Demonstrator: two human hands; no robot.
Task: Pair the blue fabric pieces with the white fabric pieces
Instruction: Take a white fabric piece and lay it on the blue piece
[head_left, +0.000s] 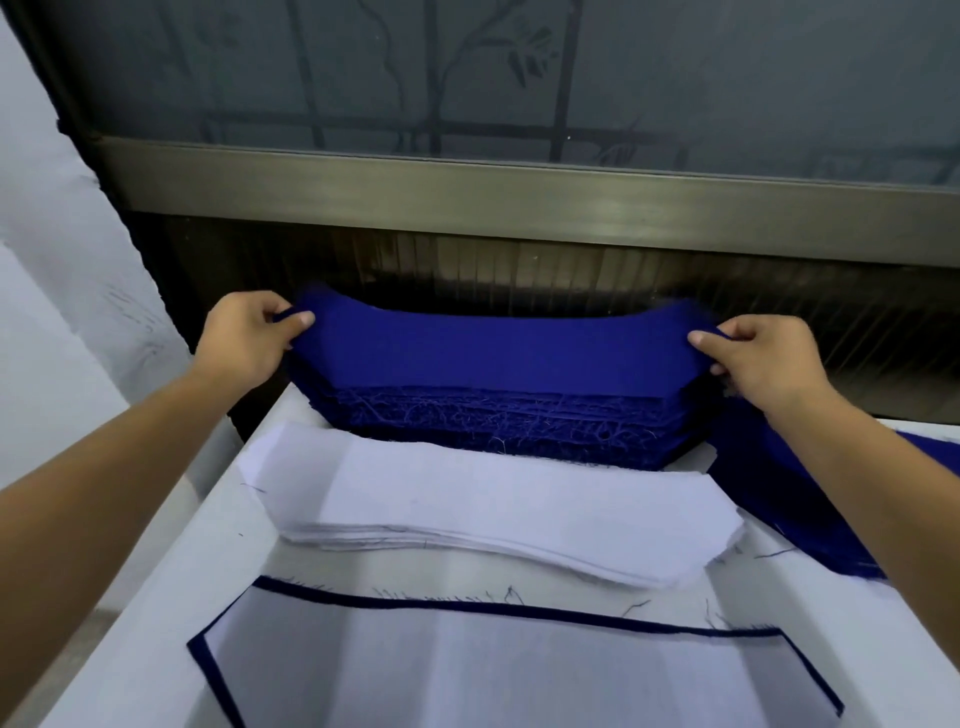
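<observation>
– Blue fabric piece (493, 345), the top one: where does it sit?
– On the blue stack (498, 421) at the far edge of the table (156, 623), its two ends raised and its middle sagging onto the stack.
– Who has it?
– Both hands. The left hand (244, 338) pinches the left end between thumb and curled fingers; the right hand (763, 358) pinches the right end the same way.
– And the white pieces?
– A white stack (493, 514) lies just in front of the blue one, nearer the person, edges fanned a little. Nearer still lies a white piece (493, 670) with a narrow blue border showing round its far and side edges.
– Anything else blue?
– More blue cloth (769, 483) lies to the right, partly under the right forearm.
– Behind it all?
– A metal window frame (519, 192) with frosted glass (519, 78) above it.
</observation>
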